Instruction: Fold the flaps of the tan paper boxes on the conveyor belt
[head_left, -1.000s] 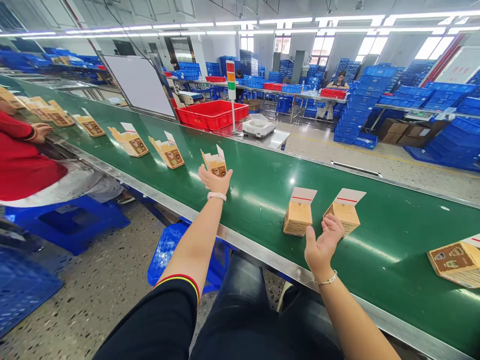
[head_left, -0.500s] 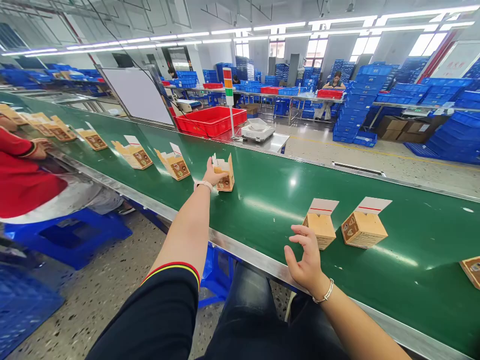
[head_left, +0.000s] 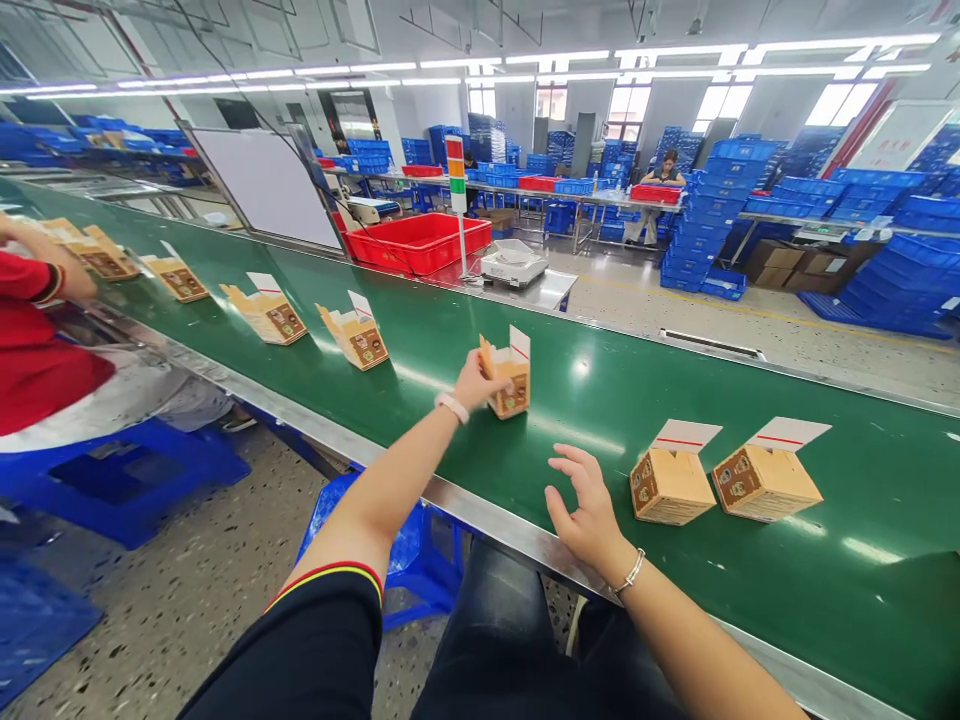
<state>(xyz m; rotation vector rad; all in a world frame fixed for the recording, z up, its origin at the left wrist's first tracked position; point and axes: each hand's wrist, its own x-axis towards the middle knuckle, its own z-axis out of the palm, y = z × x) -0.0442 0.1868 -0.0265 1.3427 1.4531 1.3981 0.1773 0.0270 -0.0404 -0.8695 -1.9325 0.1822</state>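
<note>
My left hand (head_left: 480, 385) grips an open-topped cardboard box (head_left: 514, 395), brown and tan with a white flap raised at its far side. The box is on the green conveyor belt (head_left: 600, 390) in front of me. My right hand (head_left: 583, 503) hovers over the belt's near edge, fingers curved and apart, holding nothing. Right of it stand two boxes with tan tops, a nearer one (head_left: 673, 487) and a farther-right one (head_left: 769, 482), each with a white, red-striped flap sticking up. Left of my left hand another box (head_left: 358, 338) stands with flaps open.
More open boxes, such as one carton (head_left: 266, 312), line the belt to the left. A person in a red shirt (head_left: 52, 350) sits there. Across the belt are a red bin (head_left: 420, 245), a white scale (head_left: 514, 263) and a signal light (head_left: 456, 175). A blue stool (head_left: 420, 560) stands below.
My left hand and its box have moved right and nearer. The two boxes on the right have shifted further right. My right hand has moved slightly left. The red-shirted person's arm has moved.
</note>
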